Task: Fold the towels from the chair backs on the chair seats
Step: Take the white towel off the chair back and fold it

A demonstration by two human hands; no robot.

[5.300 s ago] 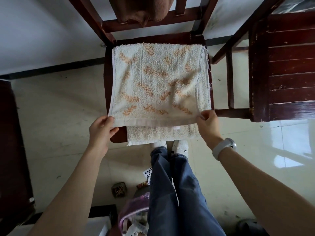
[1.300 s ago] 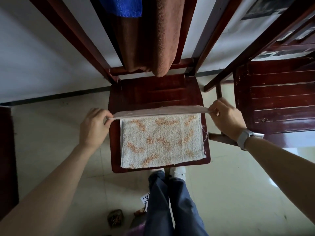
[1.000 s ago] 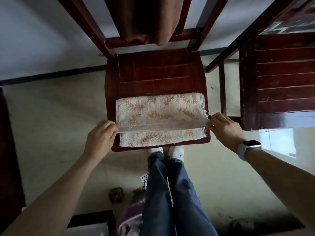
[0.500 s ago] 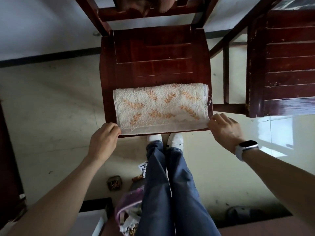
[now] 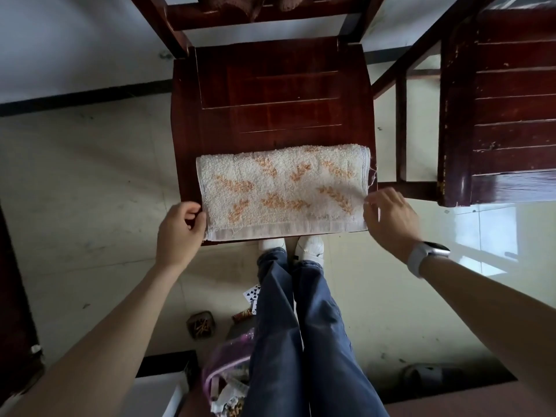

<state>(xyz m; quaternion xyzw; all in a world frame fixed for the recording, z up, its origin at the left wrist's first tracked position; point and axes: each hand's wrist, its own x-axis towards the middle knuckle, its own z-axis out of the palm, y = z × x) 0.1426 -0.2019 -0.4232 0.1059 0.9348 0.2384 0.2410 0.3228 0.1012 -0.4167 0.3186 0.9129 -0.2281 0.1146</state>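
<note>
A cream towel [image 5: 282, 188] with orange leaf marks lies folded into a narrow band on the front half of the dark wooden chair seat [image 5: 270, 94]. Its plain hem runs along the seat's front edge. My left hand [image 5: 180, 230] sits at the towel's front left corner, thumb and curled fingers pinched on that edge. My right hand [image 5: 391, 219] is at the right edge, its fingers loosely apart, fingertips just touching the cloth. A brown towel [image 5: 240, 4] hangs on the chair back at the top; only its lower end shows.
A second wooden chair [image 5: 511, 115] stands close on the right. My legs and white shoes [image 5: 291, 246] are against the seat's front. On the tiled floor lie playing cards [image 5: 252, 293], a small pot [image 5: 201, 325], a plastic bag [image 5: 228, 377] and a slipper [image 5: 424, 376].
The far edge of the towel was pulled toward me and laid on the near edge, halving it. In the last half second my right fingers have loosened at the corner.
</note>
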